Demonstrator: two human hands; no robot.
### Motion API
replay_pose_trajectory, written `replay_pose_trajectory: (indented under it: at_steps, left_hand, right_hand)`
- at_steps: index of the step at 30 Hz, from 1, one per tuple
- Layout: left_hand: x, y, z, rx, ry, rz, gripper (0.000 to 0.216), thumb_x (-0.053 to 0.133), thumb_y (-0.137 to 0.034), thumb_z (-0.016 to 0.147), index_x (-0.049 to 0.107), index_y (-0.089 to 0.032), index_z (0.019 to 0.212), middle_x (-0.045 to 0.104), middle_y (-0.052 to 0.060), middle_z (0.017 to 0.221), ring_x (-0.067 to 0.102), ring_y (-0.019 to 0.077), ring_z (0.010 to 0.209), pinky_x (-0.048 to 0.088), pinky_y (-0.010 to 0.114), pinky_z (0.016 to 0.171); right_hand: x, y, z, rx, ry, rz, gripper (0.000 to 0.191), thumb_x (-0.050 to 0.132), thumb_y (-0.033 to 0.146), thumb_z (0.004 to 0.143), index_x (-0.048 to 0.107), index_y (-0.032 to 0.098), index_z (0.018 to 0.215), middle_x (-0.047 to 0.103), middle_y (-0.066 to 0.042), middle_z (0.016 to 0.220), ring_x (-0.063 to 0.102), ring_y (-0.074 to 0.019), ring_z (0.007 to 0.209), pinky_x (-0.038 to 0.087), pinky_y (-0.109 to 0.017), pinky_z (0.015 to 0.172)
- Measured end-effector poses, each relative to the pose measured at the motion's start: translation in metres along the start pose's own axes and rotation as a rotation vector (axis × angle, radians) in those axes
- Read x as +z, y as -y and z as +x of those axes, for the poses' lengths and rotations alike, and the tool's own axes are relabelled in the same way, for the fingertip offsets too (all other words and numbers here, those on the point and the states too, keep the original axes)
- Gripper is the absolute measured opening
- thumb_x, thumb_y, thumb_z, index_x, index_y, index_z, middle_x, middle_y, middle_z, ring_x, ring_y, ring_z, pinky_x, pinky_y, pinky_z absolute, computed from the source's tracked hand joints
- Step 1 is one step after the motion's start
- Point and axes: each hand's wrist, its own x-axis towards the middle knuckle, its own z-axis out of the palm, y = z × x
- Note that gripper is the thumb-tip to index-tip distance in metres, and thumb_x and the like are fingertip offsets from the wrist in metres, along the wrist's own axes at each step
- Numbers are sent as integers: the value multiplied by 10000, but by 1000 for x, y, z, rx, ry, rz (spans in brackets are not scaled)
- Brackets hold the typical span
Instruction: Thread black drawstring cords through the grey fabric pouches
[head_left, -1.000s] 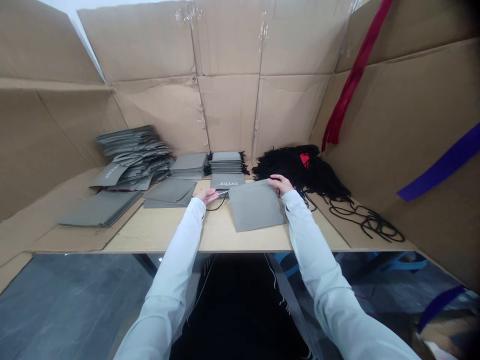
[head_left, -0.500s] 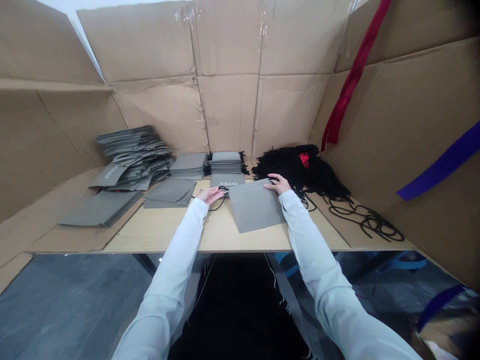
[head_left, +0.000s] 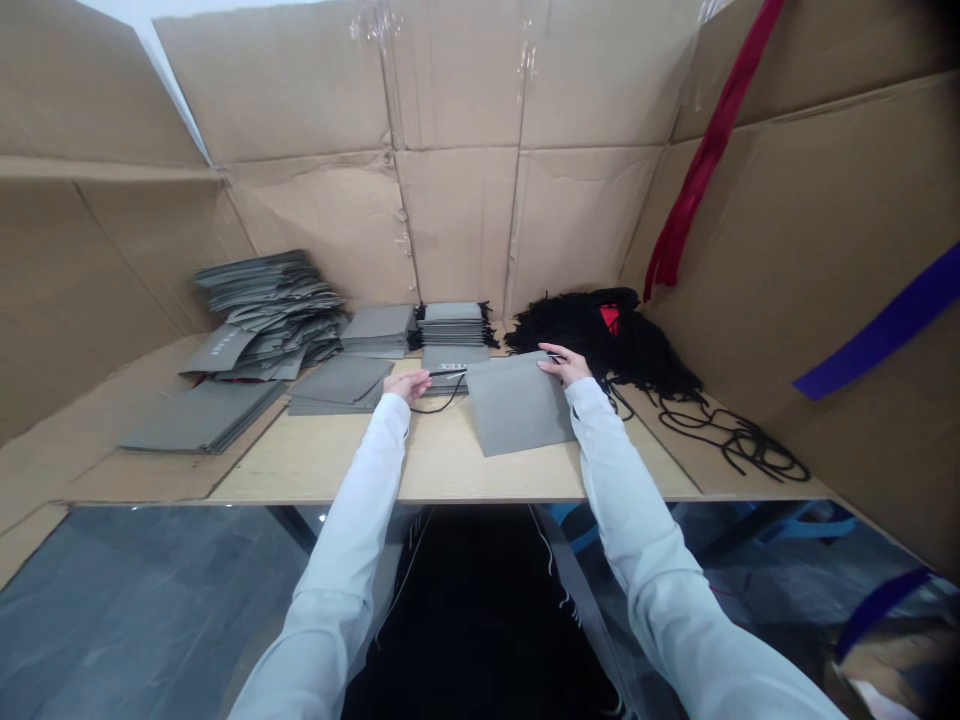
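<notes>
bench: grey bag lies flat at mid-bench, edged slightly farther than a second ago | right hand: fingers on the bag's far edge, grasp unclear | left hand: moved leftward, fingers pinching black cord, drawing it out from the bag | beyond: bag stack, cord pile

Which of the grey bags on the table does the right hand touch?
The single flat grey bag at middle front; the right hand rests on its far edge. The other bags lie left or behind.
</notes>
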Motion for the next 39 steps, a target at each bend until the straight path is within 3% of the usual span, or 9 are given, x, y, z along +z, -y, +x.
replay_pose_trajectory:
  at_steps: [13,18,20,22,24,26,31,35,39]
  left_hand:
    - [-1,2,7,91,-41,-27,80,626,-22,558,593,-69,612,598,70,545,557,103,481,422,147,395]
    - [-3,-2,8,214,-210,86,159,583,-241,654,578,-108,568,551,38,454,484,73,370,330,143,327]
    - [-3,-3,4,101,-159,169,244,538,-318,686,583,-107,572,515,45,393,469,90,344,285,152,295]
    - [0,-1,-2,-181,20,236,287,534,-351,681,599,-78,623,532,94,416,510,136,383,293,172,294]
    - [6,5,-8,-456,220,219,350,551,-374,660,598,-32,718,574,168,526,564,195,479,346,200,323]
    - [14,12,-12,-563,308,95,428,540,-407,658,567,-14,826,585,212,651,589,233,598,413,229,388]
    - [11,17,-2,-362,89,-346,381,489,-380,717,477,-87,960,562,127,744,578,166,693,482,227,553]
    - [-8,13,15,-277,-85,-515,156,444,-266,771,507,-132,818,512,31,619,521,59,536,451,128,515]
    - [-17,11,21,-153,-205,-555,143,424,-234,785,502,-160,690,455,-14,523,453,32,455,422,101,467]
  right_hand:
    - [1,4,-3,53,-2,22,554,721,168,384,593,163,923,629,-39,794,565,-153,769,445,-295,760]
    - [-1,1,0,49,-57,0,556,715,171,385,591,156,926,629,-38,783,566,-152,766,451,-291,749]
    - [-2,-1,2,47,-74,0,556,712,164,385,590,157,928,629,-33,760,567,-148,756,454,-285,740]
    - [-4,-4,4,41,-93,13,553,708,156,389,590,158,930,628,-26,740,569,-143,738,460,-276,729]
    - [-5,-6,5,37,-108,37,549,703,149,398,589,163,935,626,-19,734,571,-137,709,467,-272,714]
    - [-5,-7,6,39,-106,67,538,698,140,408,590,169,935,625,-13,737,570,-131,686,473,-268,703]
    - [-2,-3,2,81,-80,95,509,690,110,425,599,179,921,624,-8,753,566,-118,654,484,-251,669]
    - [1,1,-2,93,-68,79,494,687,110,436,601,180,918,626,-16,778,568,-122,660,486,-254,664]
    - [2,2,-4,100,-39,90,477,680,104,446,605,178,911,626,-27,810,574,-126,682,483,-254,682]
